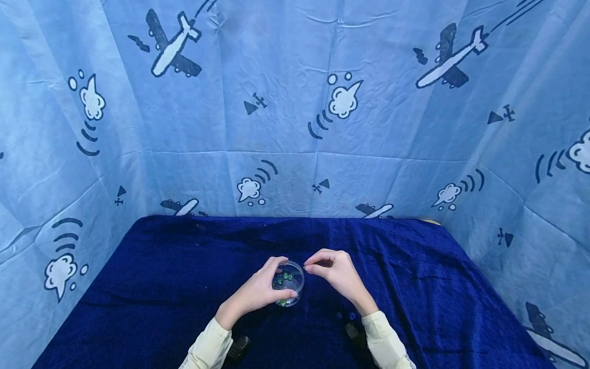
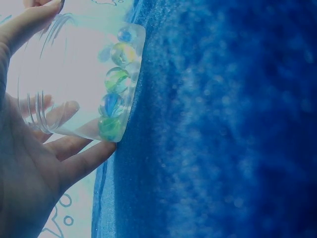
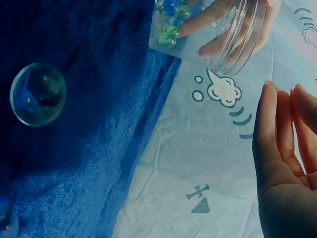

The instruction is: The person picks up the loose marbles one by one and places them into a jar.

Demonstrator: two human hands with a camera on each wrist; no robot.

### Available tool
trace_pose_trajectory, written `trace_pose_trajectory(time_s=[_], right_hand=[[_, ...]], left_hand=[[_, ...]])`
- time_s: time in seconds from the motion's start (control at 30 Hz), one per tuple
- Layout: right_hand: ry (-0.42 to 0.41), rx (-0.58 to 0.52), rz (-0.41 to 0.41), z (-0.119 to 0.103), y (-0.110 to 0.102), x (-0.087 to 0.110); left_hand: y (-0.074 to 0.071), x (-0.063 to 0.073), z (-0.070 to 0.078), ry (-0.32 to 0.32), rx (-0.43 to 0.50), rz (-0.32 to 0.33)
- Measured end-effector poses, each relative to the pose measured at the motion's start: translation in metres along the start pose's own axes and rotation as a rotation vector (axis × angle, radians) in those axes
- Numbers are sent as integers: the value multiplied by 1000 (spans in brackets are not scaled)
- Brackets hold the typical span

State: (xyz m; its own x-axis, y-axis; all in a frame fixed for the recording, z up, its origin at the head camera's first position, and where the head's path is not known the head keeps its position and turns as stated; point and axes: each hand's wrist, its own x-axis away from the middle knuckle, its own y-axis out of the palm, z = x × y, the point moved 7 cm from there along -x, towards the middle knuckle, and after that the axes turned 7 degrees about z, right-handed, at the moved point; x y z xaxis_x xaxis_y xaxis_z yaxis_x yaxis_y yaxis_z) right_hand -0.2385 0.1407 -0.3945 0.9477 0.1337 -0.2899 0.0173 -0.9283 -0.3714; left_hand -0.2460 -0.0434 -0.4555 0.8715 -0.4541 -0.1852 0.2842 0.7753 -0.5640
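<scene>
A clear round jar (image 1: 297,279) without a lid holds several green, blue and yellow glass marbles (image 2: 117,79), gathered at its bottom. My left hand (image 1: 260,287) grips the jar from the left, thumb at the near side and fingers round the far side. The jar is upright on the dark blue cloth, mouth up. Just right of the rim is my right hand (image 1: 338,271), thumb and forefinger brought together at the tips. I cannot tell whether those fingertips hold a marble. Two loose marbles lie below the right wrist, one a clear marble (image 3: 38,94) with a blue swirl.
Dark blue velvet cloth (image 1: 184,266) covers the table, with folds at the right. Pale blue curtains (image 1: 286,123) printed with planes and clouds stand behind and at both sides. Dark shoes (image 1: 238,347) show near the front, partly hidden by the sleeves.
</scene>
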Motion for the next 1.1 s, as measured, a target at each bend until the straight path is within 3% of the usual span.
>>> trace_pose_trajectory(time_s=[0.37,0.7,1.1], right_hand=[[6,9,-15,2,-4,-1],[80,0,-178,18,-10,1],[154,-42,-264,36,-29,3]], left_hand=[[0,-1,1,4,3,-6],[0,-2,0,0,-7,1],[1,-2,-1,8,-13,12]])
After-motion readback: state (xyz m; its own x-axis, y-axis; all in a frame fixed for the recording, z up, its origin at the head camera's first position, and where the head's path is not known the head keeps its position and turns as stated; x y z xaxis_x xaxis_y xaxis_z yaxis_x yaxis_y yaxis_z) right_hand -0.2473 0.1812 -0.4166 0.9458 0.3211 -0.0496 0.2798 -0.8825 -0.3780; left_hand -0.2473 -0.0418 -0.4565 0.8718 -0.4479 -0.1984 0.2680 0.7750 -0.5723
